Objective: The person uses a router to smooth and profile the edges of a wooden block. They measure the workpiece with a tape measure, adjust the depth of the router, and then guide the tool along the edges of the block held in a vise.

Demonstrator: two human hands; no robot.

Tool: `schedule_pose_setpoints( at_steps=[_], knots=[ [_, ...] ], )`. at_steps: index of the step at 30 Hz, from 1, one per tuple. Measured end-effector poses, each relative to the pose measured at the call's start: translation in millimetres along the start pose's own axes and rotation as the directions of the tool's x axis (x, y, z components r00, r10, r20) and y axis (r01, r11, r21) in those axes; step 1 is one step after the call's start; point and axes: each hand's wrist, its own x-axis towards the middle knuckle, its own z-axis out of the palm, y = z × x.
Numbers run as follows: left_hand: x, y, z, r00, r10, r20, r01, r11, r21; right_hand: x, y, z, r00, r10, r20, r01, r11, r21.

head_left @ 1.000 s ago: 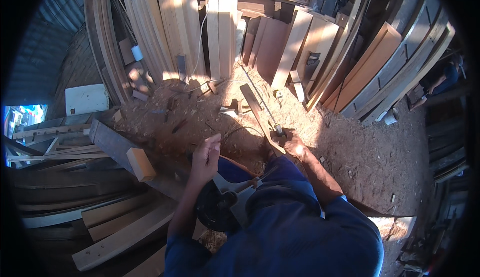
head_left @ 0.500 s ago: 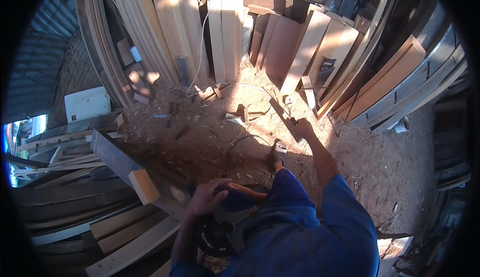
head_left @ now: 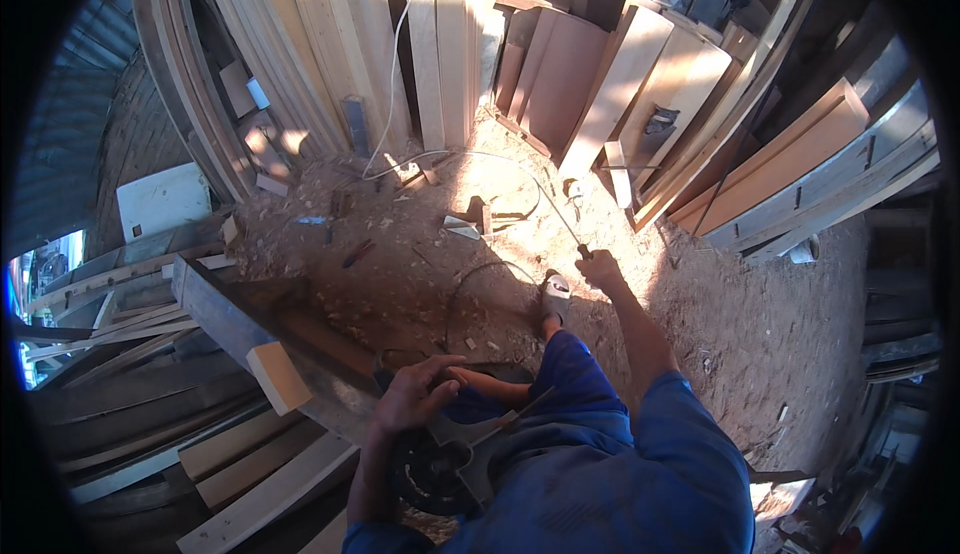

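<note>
1. The brown dirt floor (head_left: 740, 344) has wood scraps on it.
2. Tall boards (head_left: 620, 84) lean along the far side.
3. A dark round machine (head_left: 425, 476) sits beside the left arm (head_left: 368, 464).
4. The left hand (head_left: 405, 396) looks empty, its fingers a bit bent and apart, near one leg (head_left: 495, 386).
5. The right hand (head_left: 602, 271) is closed tight, out over the sunny ground.
6. A thin cord (head_left: 562, 216) seems to join a small dark piece (head_left: 584, 251) in that hand. Handling this end seems the step now; next calls for a firm grip and a loose cord.
</note>
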Motion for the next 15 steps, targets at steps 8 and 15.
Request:
schedule_pose_setpoints(
  at_steps=[8, 15],
  knots=[
    [-7.8, 6.0, 6.1, 1.0, 0.006, -0.013, -0.004, 0.997, 0.083, -96.5, 52.0, 49.6, 0.98, 0.183, 0.08, -0.185, 0.982, 0.021],
    [-4.6, 6.5, 9.0, 1.0, -0.016, -0.019, 0.017, 0.998, 0.055, -13.9, 15.3, 12.6, 0.987, 0.157, 0.041, -0.149, 0.978, -0.145]
  ],
)
